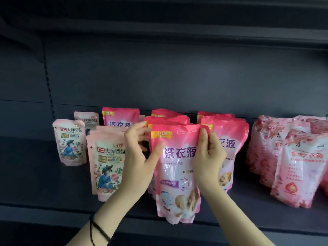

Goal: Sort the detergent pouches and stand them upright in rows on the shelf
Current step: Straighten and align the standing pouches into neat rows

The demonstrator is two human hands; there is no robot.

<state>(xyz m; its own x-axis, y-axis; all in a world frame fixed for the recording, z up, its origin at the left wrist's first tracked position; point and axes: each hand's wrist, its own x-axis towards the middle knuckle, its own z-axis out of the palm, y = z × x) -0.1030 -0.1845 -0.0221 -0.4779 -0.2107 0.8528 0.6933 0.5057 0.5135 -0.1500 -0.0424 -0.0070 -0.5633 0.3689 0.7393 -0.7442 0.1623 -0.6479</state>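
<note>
Presently, we find the dark shelf (53,183) carrying 3 kinds of pink pouch. At the right stands a cluster of pale floral pouches (298,167). At the left stand pale figure-print pouches (106,166), the larger near and 2 smaller ones farther left and back. Between these groups, bright pink pouches (225,139) stand in files running from far to near.

The item in hand is the front bright pink pouch (177,174). It is upright at the near end of the middle file, close to the shelf's near edge. We cannot tell whether its base rests on the shelf or hangs just above it.

The left hand (138,157) grips its upper left edge, thumb laid on the front and fingers curled behind. The right hand (207,157) pinches its upper right corner, thumb on the face and fingers behind. A black band (97,229) circles the left wrist.

We judge the step to be seating this pouch at the head of its file. The next move calls for settling the base flat, squaring the face with the pouch behind, then releasing both hands gently. A soft pouch this near the edge could slump forward.
</note>
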